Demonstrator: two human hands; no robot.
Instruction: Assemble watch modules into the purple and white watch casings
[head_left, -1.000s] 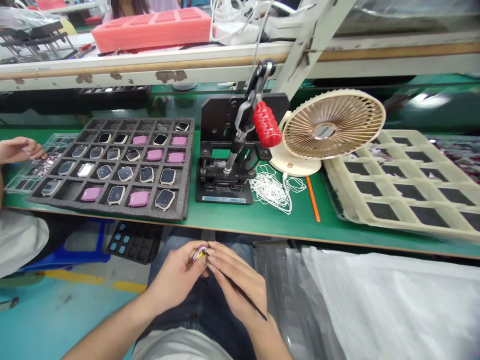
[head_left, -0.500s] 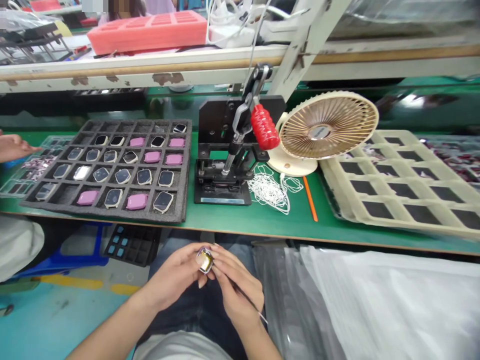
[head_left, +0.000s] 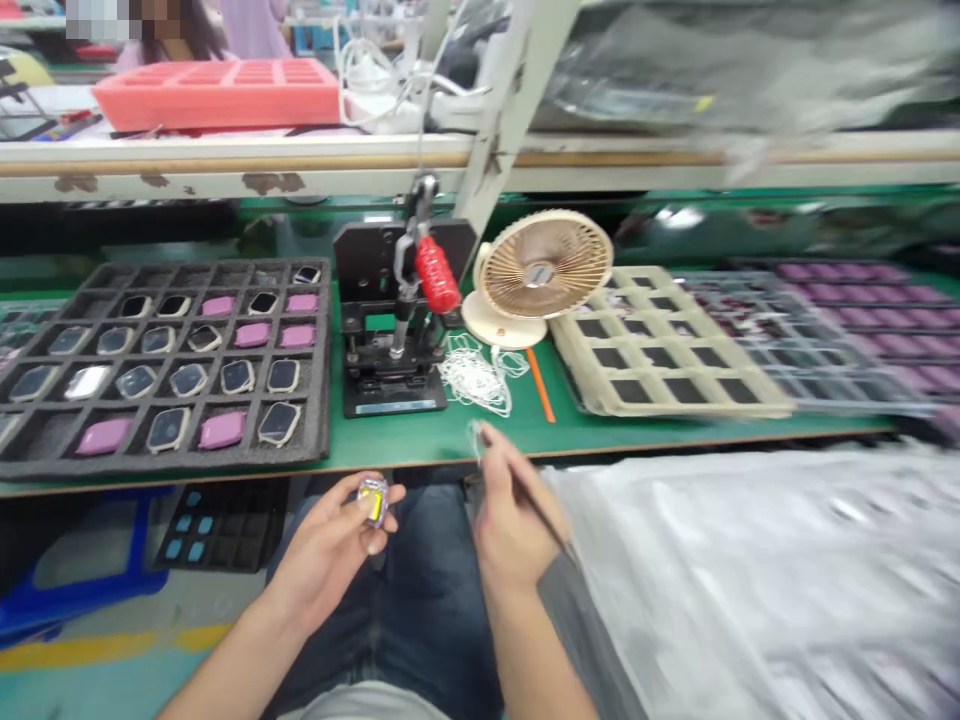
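My left hand (head_left: 334, 545) is closed around a small watch case (head_left: 373, 500) with a yellow inside, held over my lap below the bench edge. My right hand (head_left: 506, 510) has come away from it and grips a thin dark stick-like tool (head_left: 536, 505), with a small pale scrap pinched at its fingertips near the bench edge. The black foam tray (head_left: 319, 400) of watch cases, some pink and some dark, lies on the green bench to the left. A black hand press (head_left: 390, 330) with a red handle (head_left: 437, 275) stands in the middle.
A beige desk fan (head_left: 544, 265), a tangle of white cord (head_left: 472, 375) and an orange stick (head_left: 540, 385) lie right of the press. A cream compartment tray (head_left: 660, 400) and clear trays of pink parts (head_left: 840, 310) fill the right. White plastic sheeting (head_left: 750, 580) covers the lower right.
My hands were together on the watch case; now the right hand has pulled away to the right with the tool. The view has swung to the right and pulled back.
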